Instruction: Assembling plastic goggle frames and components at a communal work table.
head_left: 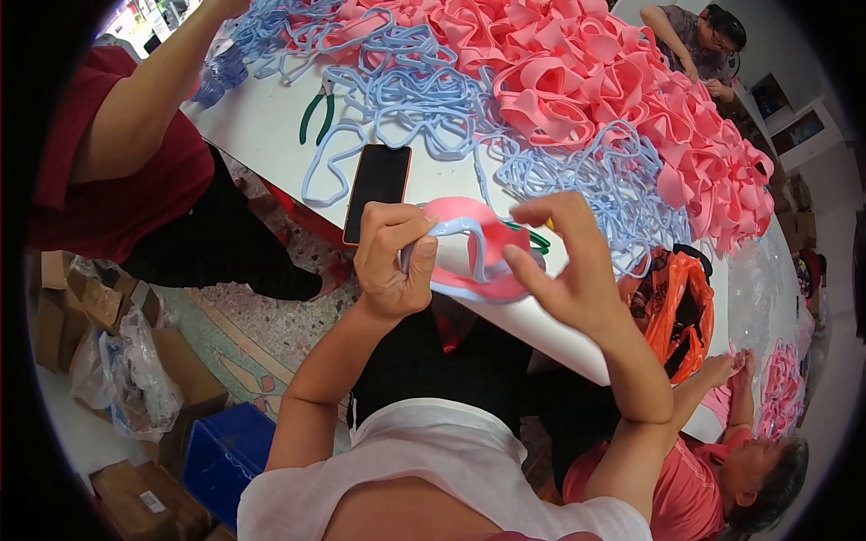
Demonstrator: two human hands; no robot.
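Near and to the right of the flat black phone with an orange-red edge [379, 185], the left hand [390, 266] pinched a smooth, curving pink band edged in glossy pale-blue trim [460, 208], while the right hand [582, 275] stood open beside it, thumb and forefinger bowed apart; whether its thumb touched the band could not be told. Beyond the phone lay pliers with slim dark-green handles [327, 117], and to its right sprawled a limp tangle of pale-blue cords [582, 176] below heaped, matte, ruffled pink loops [577, 77].
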